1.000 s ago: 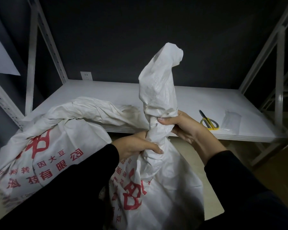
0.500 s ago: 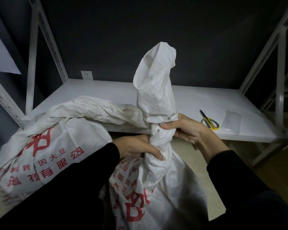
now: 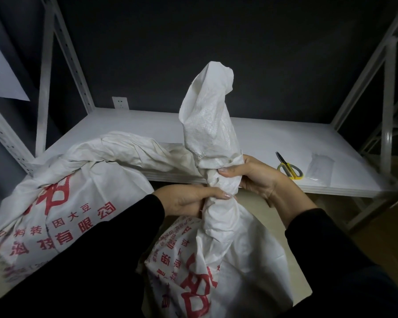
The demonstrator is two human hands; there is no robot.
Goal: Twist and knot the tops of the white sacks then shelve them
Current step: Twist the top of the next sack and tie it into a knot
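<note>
The fingers [image 3: 225, 195] of the left hand [image 3: 184, 199] were curled round the twisted neck [image 3: 218, 204] of the near white woven plastic sack printed with red characters [image 3: 239, 260], the thumb lying across the front of the twist. Just above, the right hand [image 3: 255, 177] gripped the same neck from the other side, its thumb pressed flat on the fabric and its other fingers wrapped behind, out of sight. The two hands sat close together, the right a little higher. Above the right hand the loose top [image 3: 209, 125] of that sack stood upright, crumpled at its end. The sack's body hung below the hands, in front of the white metal shelf board [image 3: 274, 143] and not on it. A second white printed sack [image 3: 62, 203] leaned at the left, its gathered top lying along the board's front edge toward the held neck. Farther right on the board lay yellow-handled scissors [image 3: 289, 169], and near them a clear plastic packet [image 3: 319, 168]. A white wall socket [image 3: 120, 103] showed on the dark wall behind. Black sleeves [image 3: 101, 260] covered both arms
</note>
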